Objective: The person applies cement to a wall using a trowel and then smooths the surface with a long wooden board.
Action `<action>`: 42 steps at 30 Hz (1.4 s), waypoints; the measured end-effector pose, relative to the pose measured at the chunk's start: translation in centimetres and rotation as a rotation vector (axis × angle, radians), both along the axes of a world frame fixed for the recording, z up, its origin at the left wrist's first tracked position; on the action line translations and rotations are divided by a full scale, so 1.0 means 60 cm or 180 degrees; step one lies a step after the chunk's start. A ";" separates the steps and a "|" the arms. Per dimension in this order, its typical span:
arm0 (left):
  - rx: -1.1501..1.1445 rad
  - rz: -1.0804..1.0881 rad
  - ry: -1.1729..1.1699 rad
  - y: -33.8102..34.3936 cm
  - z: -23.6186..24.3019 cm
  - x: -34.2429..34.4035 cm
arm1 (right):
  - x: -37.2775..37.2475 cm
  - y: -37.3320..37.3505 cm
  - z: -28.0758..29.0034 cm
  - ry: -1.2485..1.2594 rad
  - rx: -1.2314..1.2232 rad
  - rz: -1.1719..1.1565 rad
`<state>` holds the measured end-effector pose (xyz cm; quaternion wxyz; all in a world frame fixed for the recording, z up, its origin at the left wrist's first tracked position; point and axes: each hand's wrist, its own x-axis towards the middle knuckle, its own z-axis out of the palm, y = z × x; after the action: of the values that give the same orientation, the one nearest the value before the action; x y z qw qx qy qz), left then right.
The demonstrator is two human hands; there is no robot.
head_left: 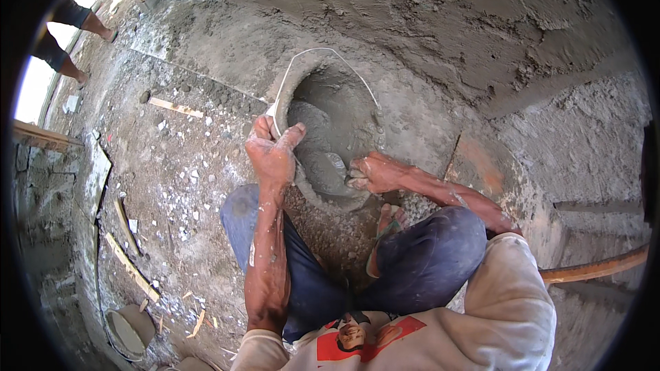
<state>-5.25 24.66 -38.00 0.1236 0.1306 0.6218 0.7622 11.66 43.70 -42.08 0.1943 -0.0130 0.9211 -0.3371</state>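
In the head view, the person is squatting over a mortar-caked bucket (pixel 323 200), which is standing on the rough, debris-strewn floor (pixel 220 165) just in front of the knees, near the foot of a wall with wet, grey render (pixel 447 14). The left hand (pixel 271 151) is grasping the bucket's left rim, thumb over the edge, beside one end of the thin white handle (pixel 317 49). The right hand (pixel 375 173) is reaching in at the near right of the mouth, its fingers curling next to a mortar-coated piece with a shiny edge (pixel 335 160); whether they are actually gripping it, one cannot tell. For working the mix well, the left hand should probably be bracing the rim firmly so the bucket is not tipping, while the right is working low and close to the inner wall, lifting modest amounts and keeping clear of the handle. The bucket itself is looking round and heavily crusted, grey all over, with its handle arching loosely over the far side. Inside, smooth, wet-looking grey mortar (pixel 354 124) is clinging to the wall and lying in a soft mass.
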 end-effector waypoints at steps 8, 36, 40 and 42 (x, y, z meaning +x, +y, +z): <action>-0.0160 0.0800 -0.0289 -0.099 0.058 -0.014 | 0.004 0.035 0.084 0.0342 -0.0060 0.0101; -0.0997 0.1607 0.0093 -0.166 -0.082 -0.085 | -0.068 0.342 0.007 0.0994 0.3142 -0.1793; -0.0939 0.1453 -0.0150 -0.179 -0.052 -0.074 | -0.091 0.339 0.116 0.1566 0.3155 -0.2118; -0.0997 0.1519 -0.0104 -0.176 -0.047 -0.069 | -0.089 0.353 0.160 0.1735 0.3099 -0.2237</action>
<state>-9.38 14.11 -40.81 -0.0306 -0.0524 0.7431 0.6664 6.34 64.89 -32.47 -0.1839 0.2930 0.9339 0.0900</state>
